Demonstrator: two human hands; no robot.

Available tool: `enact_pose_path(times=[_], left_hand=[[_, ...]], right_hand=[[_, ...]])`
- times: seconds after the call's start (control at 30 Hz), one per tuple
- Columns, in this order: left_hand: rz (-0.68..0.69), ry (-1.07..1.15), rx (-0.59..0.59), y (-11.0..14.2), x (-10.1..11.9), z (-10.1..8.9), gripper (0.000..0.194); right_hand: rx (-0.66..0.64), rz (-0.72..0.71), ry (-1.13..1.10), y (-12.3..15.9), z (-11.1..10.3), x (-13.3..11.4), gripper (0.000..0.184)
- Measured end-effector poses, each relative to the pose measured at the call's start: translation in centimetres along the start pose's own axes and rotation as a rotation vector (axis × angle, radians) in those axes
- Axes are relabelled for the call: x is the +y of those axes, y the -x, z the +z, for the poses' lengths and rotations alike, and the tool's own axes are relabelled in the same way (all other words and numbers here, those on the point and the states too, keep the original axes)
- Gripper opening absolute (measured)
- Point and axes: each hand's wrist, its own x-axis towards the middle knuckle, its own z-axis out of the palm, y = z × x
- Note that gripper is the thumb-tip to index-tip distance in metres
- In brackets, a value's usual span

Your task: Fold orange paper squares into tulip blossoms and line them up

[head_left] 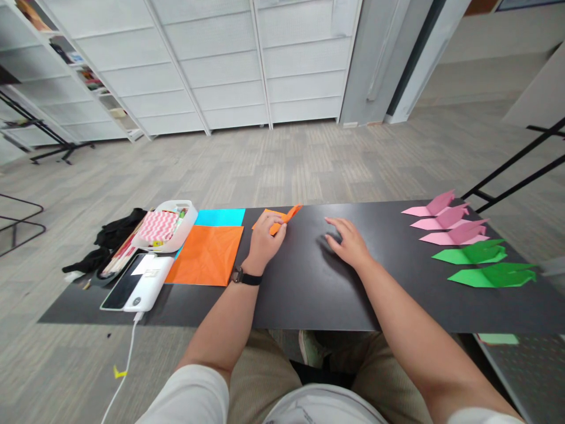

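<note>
My left hand (266,235) is closed on a folded piece of orange paper (295,212), partly hidden under the fingers near the table's far edge. One narrow end of the paper sticks out to the right. My right hand (348,240) hovers over the dark table (309,294) with thumb and fingers apart, holding nothing. Left of my left hand lies an orange paper sheet (207,256), overlapping a blue sheet (220,217). Folded pink paper birds (441,221) and green paper birds (481,263) stand in a row at the right.
At the table's left are a white plastic box (190,221) with mixed items, a phone (121,285), a white power bank (148,285) with a cable (128,359), and black cloth (119,228). A black metal stand (512,165) rises beyond the right end.
</note>
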Motion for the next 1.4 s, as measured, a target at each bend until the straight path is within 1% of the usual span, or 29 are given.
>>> enact_pose_path(times=[0.13,0.17,0.2,0.23,0.3,0.33,0.4,0.43,0.53,0.6,0.73,0.97,1.23,1.4], left_hand=[[0.113,0.061,-0.257,1.6,2.4,2.4,0.003],[0.128,0.087,-0.302,1.9,2.7,2.9,0.004],[0.135,0.109,-0.338,2.1,2.9,3.3,0.004],[0.133,0.125,-0.362,2.2,3.0,3.4,0.003],[0.109,0.139,-0.382,2.1,2.9,3.3,0.008],[0.09,0.135,-0.382,2.0,2.7,3.1,0.014],[0.058,0.116,-0.395,1.6,2.3,2.5,0.026],[0.049,0.104,-0.418,1.5,2.0,2.2,0.031],[0.05,0.063,-0.562,1.4,1.2,1.9,0.04],[0.055,0.032,-0.632,1.6,0.9,2.1,0.041],[0.057,-0.02,-0.645,2.0,0.7,2.6,0.032],[0.082,-0.087,-0.683,2.0,1.6,2.4,0.015],[0.088,-0.133,-0.721,2.2,2.5,2.4,0.016],[0.096,-0.119,-0.71,2.3,2.6,2.6,0.016]], right_hand=[[-0.058,-0.075,-0.013,-0.1,-0.2,-0.5,0.067],[-0.078,-0.093,-0.01,-0.1,-0.2,-0.6,0.065],[-0.096,-0.107,-0.003,-0.1,-0.1,-0.6,0.06],[-0.111,-0.115,0.008,-0.1,-0.1,-0.6,0.05],[-0.13,-0.11,0.033,-0.1,0.0,-0.4,0.03],[-0.14,-0.102,0.04,-0.1,0.0,-0.2,0.025],[-0.161,-0.08,0.04,-0.1,-0.2,0.3,0.025],[-0.173,-0.067,0.036,-0.1,-0.3,0.6,0.026],[-0.219,-0.04,0.02,0.1,-0.9,1.4,0.027],[-0.252,-0.038,0.004,0.2,-1.1,1.9,0.025],[-0.284,-0.041,0.001,0.4,-1.4,2.5,0.02],[-0.297,-0.034,-0.009,0.3,-1.8,2.8,0.017],[-0.29,0.012,-0.008,0.2,-2.2,2.7,0.02],[-0.284,0.04,0.0,0.0,-2.3,2.5,0.021]])
